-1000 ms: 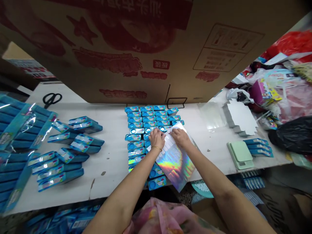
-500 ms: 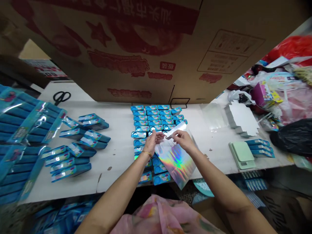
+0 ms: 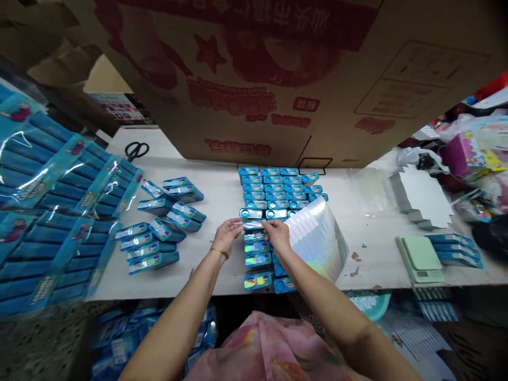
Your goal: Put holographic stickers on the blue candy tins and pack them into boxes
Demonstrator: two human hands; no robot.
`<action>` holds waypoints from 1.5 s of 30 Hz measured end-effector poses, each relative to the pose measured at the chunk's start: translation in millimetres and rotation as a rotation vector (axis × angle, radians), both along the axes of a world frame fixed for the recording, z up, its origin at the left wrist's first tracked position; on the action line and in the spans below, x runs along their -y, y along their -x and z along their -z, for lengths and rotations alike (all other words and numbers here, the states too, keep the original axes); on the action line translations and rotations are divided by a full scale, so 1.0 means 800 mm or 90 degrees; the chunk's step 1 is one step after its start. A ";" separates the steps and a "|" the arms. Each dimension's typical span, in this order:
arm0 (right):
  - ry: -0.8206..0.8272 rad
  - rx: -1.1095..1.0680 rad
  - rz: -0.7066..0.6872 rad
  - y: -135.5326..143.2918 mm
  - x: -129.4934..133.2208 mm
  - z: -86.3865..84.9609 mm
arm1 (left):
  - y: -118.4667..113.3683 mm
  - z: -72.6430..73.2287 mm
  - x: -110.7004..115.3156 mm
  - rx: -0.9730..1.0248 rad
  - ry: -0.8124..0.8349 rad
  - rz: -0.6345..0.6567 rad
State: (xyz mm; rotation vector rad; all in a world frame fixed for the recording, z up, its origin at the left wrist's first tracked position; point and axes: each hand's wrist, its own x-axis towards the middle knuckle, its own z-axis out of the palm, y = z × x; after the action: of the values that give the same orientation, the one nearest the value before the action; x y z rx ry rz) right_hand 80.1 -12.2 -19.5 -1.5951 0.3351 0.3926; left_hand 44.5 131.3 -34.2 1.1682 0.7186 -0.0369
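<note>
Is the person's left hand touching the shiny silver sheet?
No, the left hand is at the rows of blue boxes, while the silver sheet lies past the right hand.

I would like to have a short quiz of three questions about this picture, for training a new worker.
1. True or false: the left hand rests on the shiny sheet.
2. Which wrist wears a bracelet?
3. What lies just right of the green scale? A) scissors B) blue boxes C) the large carton

Key: 1. False; it is left of the sheet. 2. The left. 3. B.
</note>
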 end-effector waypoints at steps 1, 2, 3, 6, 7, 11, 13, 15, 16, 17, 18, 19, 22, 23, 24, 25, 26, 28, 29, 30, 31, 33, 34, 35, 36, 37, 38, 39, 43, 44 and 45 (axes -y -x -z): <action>0.023 0.010 0.005 0.002 -0.008 0.006 | 0.000 0.003 -0.007 -0.011 -0.011 0.002; 0.052 0.019 0.001 0.003 -0.014 0.012 | -0.001 0.007 -0.013 -0.021 -0.020 0.006; 0.085 0.030 -0.009 0.004 -0.018 0.018 | -0.002 0.011 -0.018 -0.032 -0.029 0.010; 0.206 0.075 -0.053 0.004 -0.022 0.032 | -0.005 0.025 -0.027 -0.059 -0.054 0.023; 0.249 0.088 -0.066 0.003 -0.022 0.034 | -0.005 0.029 -0.028 -0.066 -0.060 0.028; 0.415 0.116 -0.133 0.000 -0.025 0.032 | -0.008 0.046 -0.023 -0.088 -0.078 0.037; 0.497 0.118 -0.188 0.000 -0.028 0.024 | -0.010 0.053 -0.017 -0.089 -0.088 0.027; 0.584 0.112 -0.239 0.001 -0.029 0.015 | -0.011 0.059 -0.010 -0.086 -0.106 0.013; 0.628 0.114 -0.263 0.003 -0.029 0.011 | -0.011 0.061 -0.007 -0.083 -0.118 0.005; 0.668 0.124 -0.291 0.005 -0.028 0.008 | -0.011 0.063 -0.005 -0.082 -0.133 -0.004; 0.703 0.143 -0.330 0.007 -0.027 0.004 | -0.010 0.065 -0.004 -0.081 -0.150 -0.014; 0.733 0.164 -0.383 0.009 -0.025 0.002 | -0.009 0.066 -0.005 -0.081 -0.171 -0.026; 0.789 0.197 -0.573 0.014 -0.022 -0.005 | -0.008 0.060 -0.006 -0.080 -0.242 -0.068; 0.798 0.193 -0.620 0.016 -0.021 -0.009 | -0.010 0.055 -0.005 -0.075 -0.268 -0.077; 0.801 0.190 -0.649 0.017 -0.020 -0.013 | -0.013 0.048 -0.002 -0.062 -0.299 -0.079; 0.798 0.196 -0.659 0.017 -0.017 -0.018 | -0.017 0.040 0.004 -0.036 -0.336 -0.069; 0.788 0.213 -0.652 0.018 -0.011 -0.024 | -0.024 0.031 0.013 0.002 -0.377 -0.046; 0.756 0.272 -0.600 0.015 0.012 -0.035 | -0.041 0.012 0.038 0.104 -0.467 0.046; 0.737 0.305 -0.559 0.011 0.029 -0.040 | -0.051 0.003 0.055 0.151 -0.512 0.111; 0.721 0.332 -0.512 0.005 0.050 -0.043 | -0.063 -0.004 0.073 0.186 -0.553 0.181; 0.711 0.349 -0.461 -0.003 0.073 -0.045 | -0.075 -0.010 0.092 0.203 -0.594 0.254; 0.712 0.362 -0.365 -0.026 0.121 -0.044 | -0.099 -0.017 0.131 0.193 -0.673 0.387; 0.723 0.368 -0.330 -0.041 0.144 -0.041 | -0.109 -0.018 0.149 0.170 -0.703 0.442; 0.738 0.377 -0.307 -0.056 0.163 -0.036 | -0.119 -0.018 0.166 0.142 -0.727 0.486; 0.757 0.386 -0.301 -0.072 0.179 -0.031 | -0.127 -0.016 0.181 0.110 -0.747 0.517; 0.780 0.393 -0.313 -0.088 0.191 -0.024 | -0.132 -0.013 0.193 0.078 -0.766 0.533; 0.804 0.395 -0.340 -0.101 0.201 -0.017 | -0.136 -0.010 0.203 0.048 -0.784 0.534; 0.829 0.393 -0.375 -0.113 0.207 -0.010 | -0.139 -0.006 0.211 0.024 -0.799 0.524; 0.884 0.440 -0.528 -0.135 0.224 0.011 | -0.137 0.003 0.223 -0.013 -0.810 0.456; 0.888 0.469 -0.552 -0.135 0.229 0.013 | -0.136 0.004 0.224 -0.015 -0.805 0.445; 0.891 0.495 -0.573 -0.134 0.234 0.014 | -0.136 0.004 0.224 -0.016 -0.801 0.436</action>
State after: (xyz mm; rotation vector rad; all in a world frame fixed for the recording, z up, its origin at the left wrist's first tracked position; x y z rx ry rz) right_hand 187.2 -199.1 -30.6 -3.0659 -0.9833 0.1222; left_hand 152.9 -48.2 -37.7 2.5871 0.2696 -0.1920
